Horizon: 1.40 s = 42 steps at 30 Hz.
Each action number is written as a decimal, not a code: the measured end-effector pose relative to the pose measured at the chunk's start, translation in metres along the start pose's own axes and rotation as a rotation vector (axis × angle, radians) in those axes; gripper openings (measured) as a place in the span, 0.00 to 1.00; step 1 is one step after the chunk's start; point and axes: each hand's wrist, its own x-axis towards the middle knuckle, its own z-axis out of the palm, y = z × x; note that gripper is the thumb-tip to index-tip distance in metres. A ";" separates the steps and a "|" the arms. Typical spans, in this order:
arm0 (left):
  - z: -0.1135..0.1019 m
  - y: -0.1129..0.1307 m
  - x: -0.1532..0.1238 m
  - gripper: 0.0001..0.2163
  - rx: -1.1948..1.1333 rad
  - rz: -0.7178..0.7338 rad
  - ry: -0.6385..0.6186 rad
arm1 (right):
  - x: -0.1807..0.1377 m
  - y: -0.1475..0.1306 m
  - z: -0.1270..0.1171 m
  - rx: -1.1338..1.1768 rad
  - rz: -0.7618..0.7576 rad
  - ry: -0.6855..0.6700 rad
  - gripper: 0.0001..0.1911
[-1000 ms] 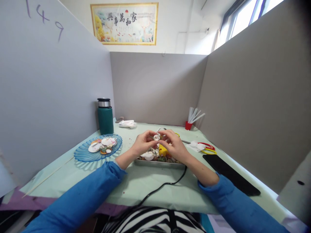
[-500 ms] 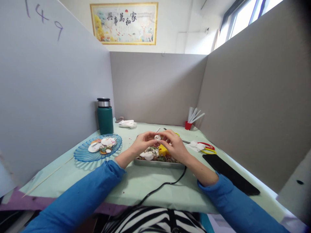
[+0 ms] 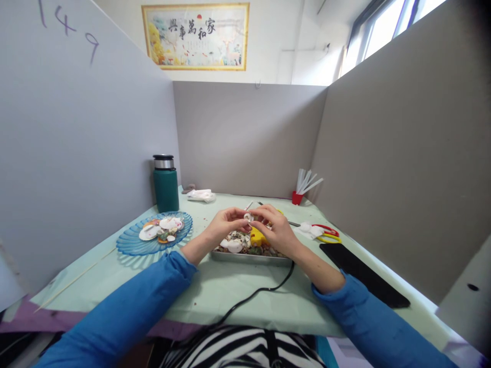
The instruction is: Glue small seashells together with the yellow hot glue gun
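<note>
Black-lidded teal bottle [image 3: 166,190], grey partitions [image 3: 249,138], gold-bordered picture [image 3: 195,38] — high up, bright window [image 3: 383,36] — upper right

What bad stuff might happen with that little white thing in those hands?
The white piece is tiny and held only by the fingertips of the left hand and right hand, so it might slip and get lost among the shells in the tray.
The black cord runs loosely to the near table edge, so an arm might snag it.
</note>
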 end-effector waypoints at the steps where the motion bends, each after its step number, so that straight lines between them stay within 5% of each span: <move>1: 0.000 0.000 0.000 0.17 0.001 -0.002 0.003 | 0.000 0.001 0.001 -0.001 0.004 0.002 0.12; 42: 0.001 0.001 0.000 0.15 -0.004 0.023 0.017 | 0.002 0.002 0.003 0.015 -0.035 0.025 0.07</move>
